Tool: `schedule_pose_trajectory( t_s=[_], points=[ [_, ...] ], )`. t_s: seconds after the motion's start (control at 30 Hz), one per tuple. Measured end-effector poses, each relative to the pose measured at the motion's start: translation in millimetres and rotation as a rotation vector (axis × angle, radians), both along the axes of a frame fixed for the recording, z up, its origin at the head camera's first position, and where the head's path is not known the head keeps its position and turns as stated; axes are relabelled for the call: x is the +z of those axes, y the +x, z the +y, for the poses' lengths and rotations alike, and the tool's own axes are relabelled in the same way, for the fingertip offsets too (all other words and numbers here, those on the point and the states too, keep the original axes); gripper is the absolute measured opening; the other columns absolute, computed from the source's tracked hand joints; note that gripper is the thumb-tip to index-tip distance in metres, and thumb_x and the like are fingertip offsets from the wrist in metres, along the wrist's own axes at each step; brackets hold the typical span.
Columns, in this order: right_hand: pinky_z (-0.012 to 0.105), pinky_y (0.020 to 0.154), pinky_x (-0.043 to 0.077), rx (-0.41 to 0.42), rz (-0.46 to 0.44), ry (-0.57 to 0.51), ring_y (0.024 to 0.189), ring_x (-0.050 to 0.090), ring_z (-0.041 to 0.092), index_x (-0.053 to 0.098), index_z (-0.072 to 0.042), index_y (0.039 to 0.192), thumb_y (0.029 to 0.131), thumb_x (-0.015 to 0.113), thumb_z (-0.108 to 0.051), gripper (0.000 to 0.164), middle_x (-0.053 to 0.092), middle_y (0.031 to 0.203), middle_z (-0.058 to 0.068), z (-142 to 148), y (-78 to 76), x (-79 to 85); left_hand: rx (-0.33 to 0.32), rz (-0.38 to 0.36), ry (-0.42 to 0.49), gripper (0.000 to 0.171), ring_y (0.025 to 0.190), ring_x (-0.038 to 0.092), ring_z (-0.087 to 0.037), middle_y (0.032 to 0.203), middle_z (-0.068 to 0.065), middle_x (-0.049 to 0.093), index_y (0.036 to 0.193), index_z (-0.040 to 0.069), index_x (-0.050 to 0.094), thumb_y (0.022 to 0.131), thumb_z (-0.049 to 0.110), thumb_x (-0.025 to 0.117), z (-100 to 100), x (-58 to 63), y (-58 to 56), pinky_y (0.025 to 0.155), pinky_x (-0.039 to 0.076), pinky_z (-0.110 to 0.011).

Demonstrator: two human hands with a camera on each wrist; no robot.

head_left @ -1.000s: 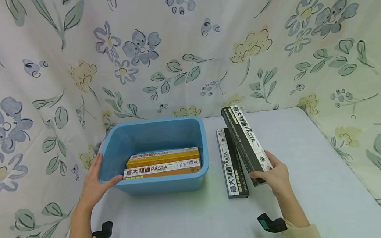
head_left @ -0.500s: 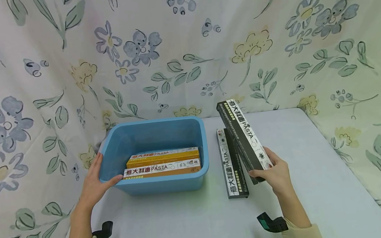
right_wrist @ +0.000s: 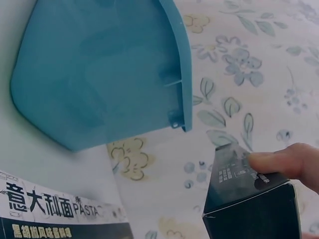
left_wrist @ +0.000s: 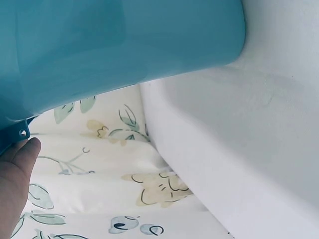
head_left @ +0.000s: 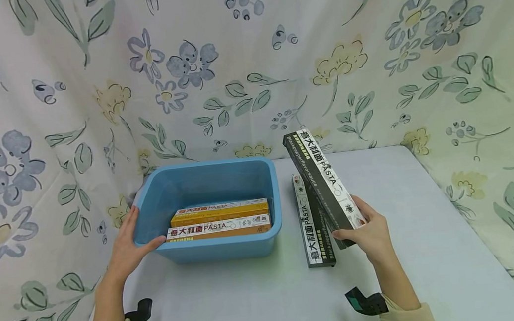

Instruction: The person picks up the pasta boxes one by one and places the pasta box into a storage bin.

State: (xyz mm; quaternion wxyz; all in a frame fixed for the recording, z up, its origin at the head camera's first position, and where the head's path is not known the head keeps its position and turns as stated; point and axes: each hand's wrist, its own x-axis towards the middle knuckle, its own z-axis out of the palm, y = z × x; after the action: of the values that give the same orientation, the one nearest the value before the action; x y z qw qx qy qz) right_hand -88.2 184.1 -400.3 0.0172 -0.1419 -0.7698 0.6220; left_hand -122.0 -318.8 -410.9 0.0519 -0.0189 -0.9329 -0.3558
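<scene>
In the head view my right hand (head_left: 367, 235) grips the near end of a black and white pasta box (head_left: 323, 188), which is tilted with its far end raised. The right wrist view shows my thumb on that box's end (right_wrist: 251, 209). Below and left of it, a second black pasta box (head_left: 314, 221) lies on the table, partly covered. My left hand (head_left: 131, 249) holds the left front corner of a blue plastic bin (head_left: 218, 250), its thumb at the rim. Inside the bin lie two pasta boxes, one yellow (head_left: 220, 214) and one orange (head_left: 219, 229).
The white table (head_left: 231, 301) ends at the back against a floral curtain (head_left: 242, 82), which also hangs along the left and right. The bin's wall (right_wrist: 99, 74) rises to the left of the held box.
My right hand has shifted slightly left with the black pasta box, whose far end has swung left and up. The left hand and the bin stay where they were.
</scene>
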Motion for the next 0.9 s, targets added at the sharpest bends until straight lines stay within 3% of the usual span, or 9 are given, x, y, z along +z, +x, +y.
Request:
schedule_pose_trajectory(
  t_s=[0.9],
  points=[
    [0.017, 0.078, 0.045, 0.090, 0.024, 0.033, 0.117, 0.044, 0.028, 0.033, -0.005, 0.151, 0.064, 0.080, 0.008, 0.100, 0.040, 0.148, 0.016, -12.4, 3.2, 20.5, -0.004, 0.006, -0.001, 0.106, 0.142, 0.009, -0.052, 0.161, -0.019, 0.004, 0.156, 0.005, 0.008, 0.082, 0.040, 0.075, -0.3, -1.2, -0.2, 0.099, 0.020, -0.078]
  ],
)
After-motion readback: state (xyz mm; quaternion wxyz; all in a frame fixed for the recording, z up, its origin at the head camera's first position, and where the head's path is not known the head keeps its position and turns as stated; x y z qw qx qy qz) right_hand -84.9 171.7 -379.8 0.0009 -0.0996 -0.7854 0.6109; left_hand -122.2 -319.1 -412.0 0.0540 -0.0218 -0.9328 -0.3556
